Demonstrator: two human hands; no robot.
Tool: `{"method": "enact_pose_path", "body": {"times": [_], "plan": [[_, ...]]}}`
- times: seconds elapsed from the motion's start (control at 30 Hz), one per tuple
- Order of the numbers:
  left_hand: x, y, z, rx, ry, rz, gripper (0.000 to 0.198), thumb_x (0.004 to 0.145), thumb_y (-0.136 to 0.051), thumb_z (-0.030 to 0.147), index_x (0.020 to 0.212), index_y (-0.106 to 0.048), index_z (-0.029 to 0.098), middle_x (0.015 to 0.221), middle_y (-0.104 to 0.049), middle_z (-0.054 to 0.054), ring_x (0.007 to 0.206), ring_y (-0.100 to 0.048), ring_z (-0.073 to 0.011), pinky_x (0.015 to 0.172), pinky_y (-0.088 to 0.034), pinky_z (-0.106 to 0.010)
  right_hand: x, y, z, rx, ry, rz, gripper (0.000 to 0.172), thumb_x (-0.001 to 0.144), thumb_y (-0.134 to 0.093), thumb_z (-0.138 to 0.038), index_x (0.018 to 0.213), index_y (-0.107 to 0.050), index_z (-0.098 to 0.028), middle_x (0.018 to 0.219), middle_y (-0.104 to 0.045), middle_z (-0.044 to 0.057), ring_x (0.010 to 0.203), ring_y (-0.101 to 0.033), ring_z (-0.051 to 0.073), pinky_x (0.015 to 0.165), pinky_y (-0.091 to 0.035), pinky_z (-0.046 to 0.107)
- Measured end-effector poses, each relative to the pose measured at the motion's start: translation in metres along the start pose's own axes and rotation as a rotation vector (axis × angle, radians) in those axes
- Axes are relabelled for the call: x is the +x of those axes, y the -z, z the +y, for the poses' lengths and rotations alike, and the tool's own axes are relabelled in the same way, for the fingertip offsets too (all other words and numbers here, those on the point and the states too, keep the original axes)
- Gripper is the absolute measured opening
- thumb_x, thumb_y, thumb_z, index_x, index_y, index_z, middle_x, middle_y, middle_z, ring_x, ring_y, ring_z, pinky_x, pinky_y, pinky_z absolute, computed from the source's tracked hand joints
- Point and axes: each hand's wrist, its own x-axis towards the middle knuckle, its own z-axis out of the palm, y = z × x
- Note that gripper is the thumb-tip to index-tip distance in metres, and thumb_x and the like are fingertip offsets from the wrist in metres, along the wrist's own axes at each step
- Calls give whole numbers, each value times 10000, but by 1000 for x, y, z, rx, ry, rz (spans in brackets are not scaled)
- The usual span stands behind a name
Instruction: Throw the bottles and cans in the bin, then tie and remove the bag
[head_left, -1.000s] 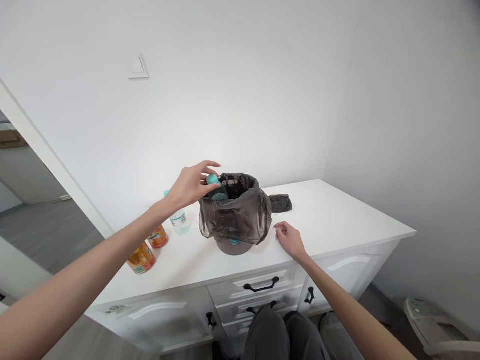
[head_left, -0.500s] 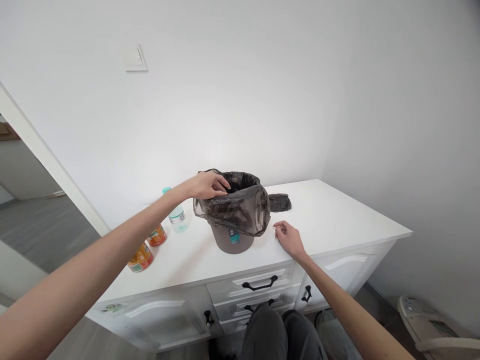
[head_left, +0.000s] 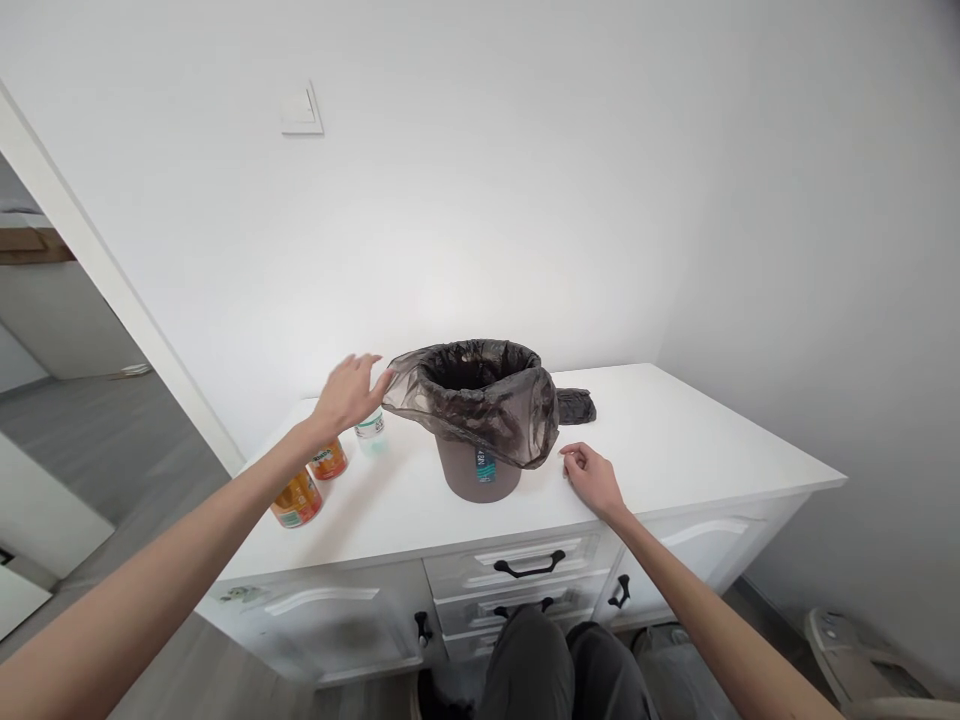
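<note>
Bin, brown, upright on white cabinet top. Dark plastic bag: lining the bin, folded over its rim. Left hand: fingers spread, at the bag's flared left edge; contact cannot be told. Clear bottle: partly hidden behind that hand. Orange containers, two: left of the bottle. Right hand: on the cabinet top, fingers curled; full closure cannot be told. Dark bundle: right of the bin.

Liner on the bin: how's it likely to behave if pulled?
The liner is probably floppy: its overhang sags in wrinkles around the bin. Likely light for its size and easy to tear, since the film looks thin and see-through at its left edge.
</note>
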Motion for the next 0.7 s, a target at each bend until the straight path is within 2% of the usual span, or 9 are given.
{"method": "enact_pose_path", "body": {"times": [0.07,0.13,0.27,0.37,0.43,0.53,0.63,0.7], "plan": [[-7,-6,-17,118,14,49,641,990,-419,568,1447,-551,137,1543,-536,-219,1484,-418,-397,1208,-296,-600,-1,0,1,-14,7,8,284,823,-448,-373,947,-664,-235,668,-682,-6,672,-649,219,713,-454,335],[-12,-7,-30,170,40,12,644,977,-453,526,1495,-495,145,1589,-474,-229,1495,-390,-418,1198,-290,-626,-1,-1,1,-25,6,11,287,823,-447,-376,947,-665,-236,670,-683,-4,675,-649,222,713,-453,337],[-18,-1,-36,91,111,-83,563,1002,-412,471,1505,-453,220,1393,-645,-185,1202,-648,-354,1008,-497,-517,-1,-1,1,-39,-7,2,283,823,-457,-390,947,-660,-237,680,-691,-5,682,-650,220,708,-452,331],[-21,8,-28,84,119,-46,458,1030,-360,420,1428,-518,257,1278,-708,-138,1053,-698,-316,898,-538,-459,0,-2,0,-45,-3,5,285,817,-458,-393,945,-657,-234,673,-690,-6,667,-645,218,702,-449,331],[-23,15,-18,85,100,45,450,1049,-337,431,1420,-534,270,1295,-706,-124,1039,-707,-308,873,-548,-443,0,-2,0,-52,1,3,286,819,-457,-402,940,-654,-235,672,-691,-3,665,-644,222,705,-450,336],[-24,35,7,4,19,313,475,1062,-358,496,1461,-508,286,1374,-669,-107,1149,-692,-282,898,-565,-392,0,-3,2,-65,13,3,286,831,-452,-411,939,-653,-237,675,-692,-2,669,-642,224,720,-453,343],[-27,65,48,-150,-119,616,473,1077,-366,505,1465,-501,271,1415,-640,-89,1268,-641,-220,998,-563,-338,0,-4,4,-72,11,-1,283,838,-454,-402,950,-656,-237,680,-694,-2,671,-641,222,719,-451,339],[-29,85,82,-238,-221,724,450,1090,-348,498,1431,-519,260,1398,-643,-64,1298,-614,-197,1051,-564,-358,0,-5,6,-74,9,-3,280,837,-462,-395,955,-660,-237,683,-697,-3,673,-643,220,716,-451,335]]}}
